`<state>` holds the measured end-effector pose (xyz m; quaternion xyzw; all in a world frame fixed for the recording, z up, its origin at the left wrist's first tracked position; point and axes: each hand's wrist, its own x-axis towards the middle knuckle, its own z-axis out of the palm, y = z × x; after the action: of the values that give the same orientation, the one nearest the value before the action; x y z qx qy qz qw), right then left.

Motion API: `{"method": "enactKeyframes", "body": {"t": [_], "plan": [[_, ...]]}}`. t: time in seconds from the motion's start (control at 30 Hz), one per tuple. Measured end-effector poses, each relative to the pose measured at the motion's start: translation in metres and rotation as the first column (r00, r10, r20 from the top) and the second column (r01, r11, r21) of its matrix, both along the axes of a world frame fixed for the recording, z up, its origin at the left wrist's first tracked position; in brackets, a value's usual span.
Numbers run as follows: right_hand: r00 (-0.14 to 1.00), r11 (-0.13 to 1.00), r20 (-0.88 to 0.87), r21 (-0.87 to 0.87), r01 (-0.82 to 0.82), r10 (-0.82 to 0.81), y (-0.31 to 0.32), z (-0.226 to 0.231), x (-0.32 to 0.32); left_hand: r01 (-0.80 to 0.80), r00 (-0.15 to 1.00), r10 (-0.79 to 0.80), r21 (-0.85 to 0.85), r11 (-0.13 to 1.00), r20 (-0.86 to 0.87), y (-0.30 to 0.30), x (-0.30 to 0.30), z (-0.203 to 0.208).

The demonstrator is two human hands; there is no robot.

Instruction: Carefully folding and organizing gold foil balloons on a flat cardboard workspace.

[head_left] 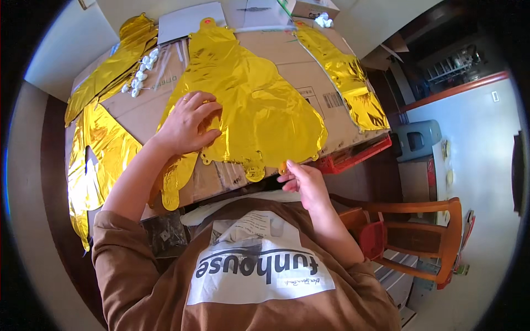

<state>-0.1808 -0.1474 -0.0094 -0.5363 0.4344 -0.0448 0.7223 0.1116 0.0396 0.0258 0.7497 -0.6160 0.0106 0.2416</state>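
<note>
A flat, deflated gold foil balloon [259, 105] lies across the cardboard in front of me, its rounded wide end toward my body. My left hand [190, 122] rests on its left side, fingers bent and thumb apart, gripping nothing that I can see. Just beyond the near edge, my right hand [305, 185] pinches a small orange-gold piece [283, 167] between thumb and fingers. Whether that piece joins the balloon I cannot tell. A rounded gold tab [254, 167] sticks out from the balloon's near edge between the hands.
More gold foil lies at left [105, 151], far left [118, 60] and right [348, 77]. White knotted bundles [142, 71] sit on the cardboard [165, 60]. A white sheet [185, 22] is at the back. Right of the table are a red crate [359, 156], a wooden chair [419, 237] and a blue-grey stool [418, 139].
</note>
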Motion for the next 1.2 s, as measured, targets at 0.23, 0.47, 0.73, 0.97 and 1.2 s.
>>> {"method": "enactKeyframes", "body": {"t": [0.23,0.47,0.73,0.97,1.2], "plan": [[0.999,0.999,0.008,0.016,0.043,-0.044,0.013,0.000,-0.002,0.013,0.999,-0.013,0.005,1.000,-0.032,0.003,-0.008,0.001],[0.972,0.987,0.172,-0.004,0.163,-0.160,0.000,-0.005,-0.029,-0.028,0.995,0.019,-0.097,0.995,-0.098,0.012,-0.011,-0.005],[0.966,0.993,0.229,0.021,0.116,-0.118,-0.006,0.032,-0.006,0.034,0.999,-0.034,-0.103,0.994,0.003,-0.001,-0.021,-0.013],[0.973,0.966,0.227,-0.242,0.096,-0.039,-0.011,0.034,0.010,0.039,0.999,-0.038,-0.068,0.997,0.023,-0.020,-0.042,-0.010],[0.975,0.963,0.209,-0.241,0.124,-0.073,-0.010,0.032,0.010,-0.001,1.000,0.001,-0.063,0.998,0.001,-0.016,-0.057,-0.011]]}}
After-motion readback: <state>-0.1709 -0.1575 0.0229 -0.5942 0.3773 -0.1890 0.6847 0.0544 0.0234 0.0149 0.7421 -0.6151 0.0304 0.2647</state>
